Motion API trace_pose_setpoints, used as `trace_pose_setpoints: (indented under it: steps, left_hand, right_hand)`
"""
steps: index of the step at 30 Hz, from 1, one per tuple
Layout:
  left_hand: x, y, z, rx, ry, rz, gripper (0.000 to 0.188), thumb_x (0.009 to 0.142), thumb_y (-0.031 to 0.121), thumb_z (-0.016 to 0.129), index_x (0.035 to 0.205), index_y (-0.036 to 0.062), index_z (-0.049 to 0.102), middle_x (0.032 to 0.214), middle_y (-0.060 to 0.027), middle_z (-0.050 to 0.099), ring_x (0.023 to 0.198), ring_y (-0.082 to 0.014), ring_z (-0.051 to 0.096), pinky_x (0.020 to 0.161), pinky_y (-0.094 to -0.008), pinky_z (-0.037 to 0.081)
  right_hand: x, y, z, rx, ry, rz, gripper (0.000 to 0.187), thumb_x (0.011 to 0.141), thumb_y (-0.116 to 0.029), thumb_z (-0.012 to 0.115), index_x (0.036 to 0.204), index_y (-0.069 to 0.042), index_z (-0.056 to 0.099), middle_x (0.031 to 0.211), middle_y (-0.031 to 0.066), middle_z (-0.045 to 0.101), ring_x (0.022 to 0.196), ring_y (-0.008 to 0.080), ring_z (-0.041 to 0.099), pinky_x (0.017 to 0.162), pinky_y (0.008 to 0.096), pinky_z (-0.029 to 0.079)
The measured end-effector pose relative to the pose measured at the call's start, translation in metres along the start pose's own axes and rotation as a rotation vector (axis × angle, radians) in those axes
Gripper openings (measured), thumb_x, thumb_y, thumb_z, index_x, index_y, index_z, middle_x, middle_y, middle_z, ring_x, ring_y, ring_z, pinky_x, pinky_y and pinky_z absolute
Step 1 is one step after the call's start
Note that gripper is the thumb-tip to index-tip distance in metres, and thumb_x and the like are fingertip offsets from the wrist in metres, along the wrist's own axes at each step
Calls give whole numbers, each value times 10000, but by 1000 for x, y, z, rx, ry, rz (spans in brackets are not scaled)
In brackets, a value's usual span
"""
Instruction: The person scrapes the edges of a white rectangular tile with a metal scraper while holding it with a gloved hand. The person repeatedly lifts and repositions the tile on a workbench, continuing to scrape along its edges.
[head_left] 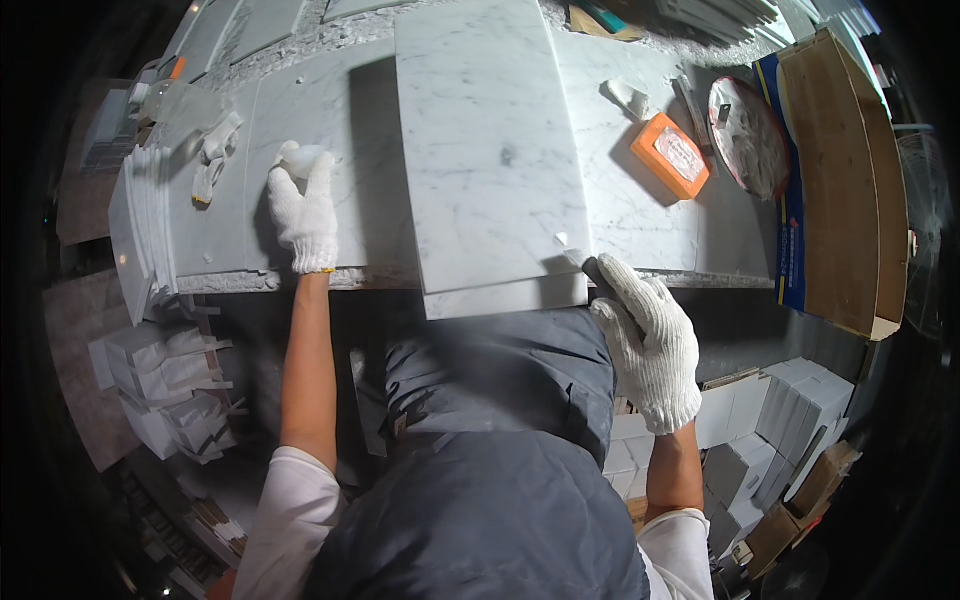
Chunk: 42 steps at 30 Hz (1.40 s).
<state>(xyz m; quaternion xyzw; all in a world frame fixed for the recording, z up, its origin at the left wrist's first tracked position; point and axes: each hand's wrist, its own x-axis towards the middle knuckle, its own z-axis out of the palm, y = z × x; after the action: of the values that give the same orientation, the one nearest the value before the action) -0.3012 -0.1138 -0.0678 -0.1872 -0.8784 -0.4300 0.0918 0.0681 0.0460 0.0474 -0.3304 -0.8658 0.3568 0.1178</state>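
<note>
A long white marble slab [490, 150] with grey veining lies in front of me, its near end reaching past the table's edge above my lap. In its white knit glove, my right hand [650, 335] closes round the dark handle of a small putty knife [577, 258], whose blade is at the slab's near right corner. Just beyond the blade is a small white dab [562, 239] on the slab. To the slab's left, my gloved left hand [302, 210] pinches a small whitish, translucent rounded piece [305, 160] above the table; its exact kind is unclear.
On the right are an orange box [672, 156], a round container with white material [748, 138] and an open cardboard box [850, 180]. A crumpled glove [215, 155] and upright white tiles [148, 225] sit at left. Stacked white tiles [765, 455] stand below right.
</note>
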Motion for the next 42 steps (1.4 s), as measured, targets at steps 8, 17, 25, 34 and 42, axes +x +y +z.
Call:
trace_pose_setpoints:
  steps: [8,17,25,34,42]
  left_hand:
    - [0,3,0,-27,-6,-75,496,882,288,805,1272,23,650,1184,-129,692,1091,-232,637,989,-379,485]
    - [-3,3,1,-79,68,-55,461,858,264,833,1227,36,677,1161,-145,711,1079,-269,660,965,-399,494]
    - [-20,22,-6,-364,63,-66,439,880,136,813,1246,-22,629,1202,-141,690,1083,-224,652,999,-379,514]
    - [-49,86,-37,-763,-281,57,469,915,-44,719,1332,7,511,1218,-168,675,1084,-214,674,940,-339,586]
    - [-63,115,-42,-735,-480,8,516,897,-60,748,1377,38,584,1229,-92,676,1116,-195,666,890,-319,602]
  right_hand:
    - [7,-10,-1,-176,-54,-9,511,943,-159,655,1423,-318,586,959,108,686,836,293,690,709,406,553]
    - [15,-12,-1,-227,-131,87,475,960,-235,634,1426,-306,579,936,126,676,792,325,687,671,429,544]
    - [9,-3,4,-298,-152,35,497,962,-185,609,1441,-307,556,930,108,669,796,312,691,655,426,542]
    - [8,-8,-7,-198,-123,17,533,950,-128,584,1452,-297,526,948,99,672,824,311,694,666,416,544]
    - [3,2,-3,-304,-213,-13,479,994,-156,540,1451,-301,518,986,120,671,828,318,699,690,414,546]
